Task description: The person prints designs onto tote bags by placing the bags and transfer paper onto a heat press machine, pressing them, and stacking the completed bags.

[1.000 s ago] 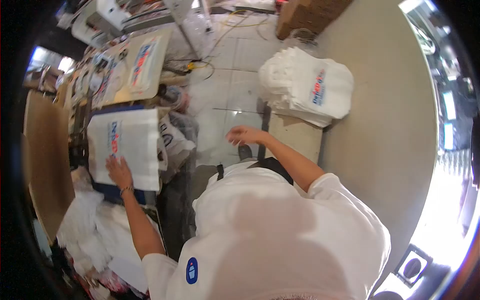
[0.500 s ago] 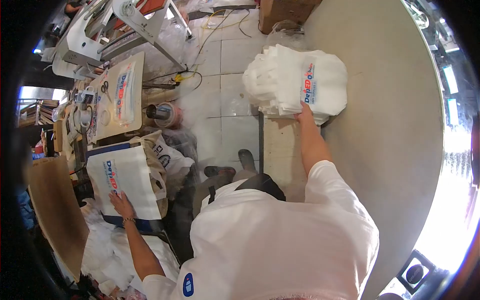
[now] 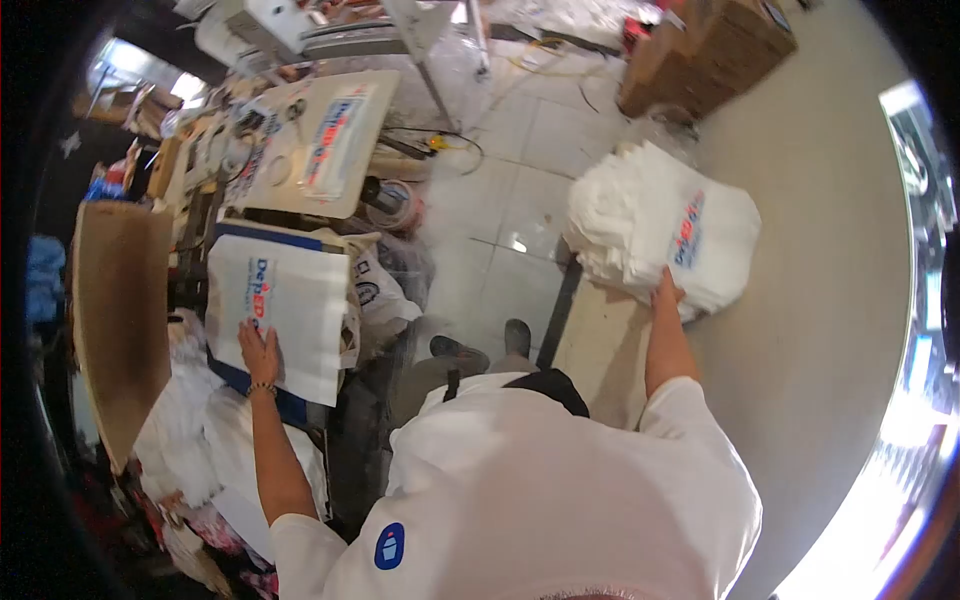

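White fabric stack lies forward of right hand, print running away; right's way nearer than left. Fingers at near edge, can't tell if gripping. Left hand flat on printed sheet, not grasping.

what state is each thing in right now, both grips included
left grip: fingers extended, resting on the printed white piece
right grip: at the near edge of the stack; hold unclear
printed white piece: lying flat, print up
blue board: mostly covered by it
stack: layered, uneven edges, print up
scissors: lying on the cream board, opening too small to tell
white heap: crumpled
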A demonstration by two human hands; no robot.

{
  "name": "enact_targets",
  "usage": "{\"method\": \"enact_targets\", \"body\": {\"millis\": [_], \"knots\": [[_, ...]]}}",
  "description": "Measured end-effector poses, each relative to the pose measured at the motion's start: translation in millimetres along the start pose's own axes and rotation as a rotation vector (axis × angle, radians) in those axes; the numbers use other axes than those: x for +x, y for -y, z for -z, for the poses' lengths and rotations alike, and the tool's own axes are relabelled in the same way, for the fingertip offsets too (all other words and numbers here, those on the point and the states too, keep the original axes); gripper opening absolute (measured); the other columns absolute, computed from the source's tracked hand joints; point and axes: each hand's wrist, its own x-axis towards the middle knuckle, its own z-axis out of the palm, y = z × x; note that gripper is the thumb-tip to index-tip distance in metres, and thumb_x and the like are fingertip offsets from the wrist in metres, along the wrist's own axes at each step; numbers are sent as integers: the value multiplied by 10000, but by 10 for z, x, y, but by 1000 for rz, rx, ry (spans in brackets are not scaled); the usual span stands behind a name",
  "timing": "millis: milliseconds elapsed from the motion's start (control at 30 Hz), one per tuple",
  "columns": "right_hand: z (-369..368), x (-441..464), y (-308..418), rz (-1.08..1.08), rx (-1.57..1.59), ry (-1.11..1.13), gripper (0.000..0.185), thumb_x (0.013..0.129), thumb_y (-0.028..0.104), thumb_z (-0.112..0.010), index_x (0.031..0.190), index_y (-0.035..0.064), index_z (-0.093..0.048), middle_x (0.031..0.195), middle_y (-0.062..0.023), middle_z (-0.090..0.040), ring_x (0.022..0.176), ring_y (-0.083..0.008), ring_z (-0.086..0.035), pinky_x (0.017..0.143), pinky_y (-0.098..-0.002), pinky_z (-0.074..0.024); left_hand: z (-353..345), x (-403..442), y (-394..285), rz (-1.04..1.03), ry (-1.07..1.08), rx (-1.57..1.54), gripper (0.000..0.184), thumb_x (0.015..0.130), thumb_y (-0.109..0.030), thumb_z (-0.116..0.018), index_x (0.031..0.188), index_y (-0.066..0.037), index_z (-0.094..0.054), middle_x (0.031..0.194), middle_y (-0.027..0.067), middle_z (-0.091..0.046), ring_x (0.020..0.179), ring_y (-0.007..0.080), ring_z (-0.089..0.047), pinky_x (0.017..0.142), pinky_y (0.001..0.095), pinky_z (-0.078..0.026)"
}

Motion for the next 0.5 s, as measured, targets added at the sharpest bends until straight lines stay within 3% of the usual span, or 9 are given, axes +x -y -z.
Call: {"method": "enact_targets", "body": {"millis": [33,100,133,233,267,333,367,433,500], "knots": [[46,116,-19,-3,-244,-143,1085,682,449,-863,1491,53,-258,1374,-192,-474,1206,-381,-532,860,-508,-526,68,-39,-74,-49,-4,-36,673,979,-431,-534,1497,-37,-362,1570,273,-249,1431,433,-284,1172,480,-238],[45,35,104,30,-358,-342,965,748,445,-816,1461,21,-322,1396,-226,-455,1207,-406,-536,940,-539,-492,336,-131,-336,-5,-27,-170,635,968,-413,-562,1451,-24,-426,1534,283,-311,1389,436,-348,1148,482,-279],[97,-63,138,199,-425,-372,873,775,422,-797,1425,18,-377,1378,-237,-467,1185,-392,-550,928,-532,-491,430,-145,-362,10,-28,-297,599,956,-395,-590,1405,-10,-490,1497,294,-373,1347,438,-413,1124,484,-321],[-69,-619,398,700,-543,-357,556,856,304,-735,1291,21,-535,1259,-233,-561,1078,-339,-599,884,-483,-495,154,-196,-11,-3,-298,-155,539,907,-386,-664,1275,2,-603,1364,296,-521,1266,434,-494,1075,484,-379],[-235,-850,445,725,-558,-304,556,856,304,-735,1291,21,-535,1259,-233,-561,1078,-339,-599,884,-483,-495,133,-200,-18,18,-357,-151,538,891,-388,-683,1254,3,-615,1334,292,-549,1265,434,-493,1074,480,-381],[-619,-1283,485,1171,-289,-65,375,898,241,-701,1187,21,-609,1129,-164,-635,1008,-272,-618,876,-409,-498,153,-231,-87,77,-406,-109,520,892,-381,-683,1229,11,-625,1335,270,-551,1244,418,-503,1058,473,-388],[-792,-1612,515,1189,-302,-6,375,898,241,-701,1187,21,-609,1129,-164,-635,1008,-272,-618,876,-409,-498,156,-208,-99,118,-441,-144,512,880,-364,-696,1223,10,-629,1301,252,-568,1215,402,-514,1036,474,-398],[-1187,-2385,494,1147,-282,623,274,916,151,-660,1134,-11,-627,1019,-152,-633,926,-253,-610,841,-367,-502,77,-265,-12,185,-494,-194,487,850,-325,-727,1200,2,-644,1216,217,-594,1153,370,-532,991,477,-414],[-1572,-2940,315,1168,-342,1019,225,923,157,-661,1069,-13,-645,987,-109,-639,924,-211,-608,840,-326,-493,33,-212,84,239,-558,-245,440,814,-272,-759,1155,-7,-671,1126,189,-606,1093,346,-544,960,471,-427]]}}
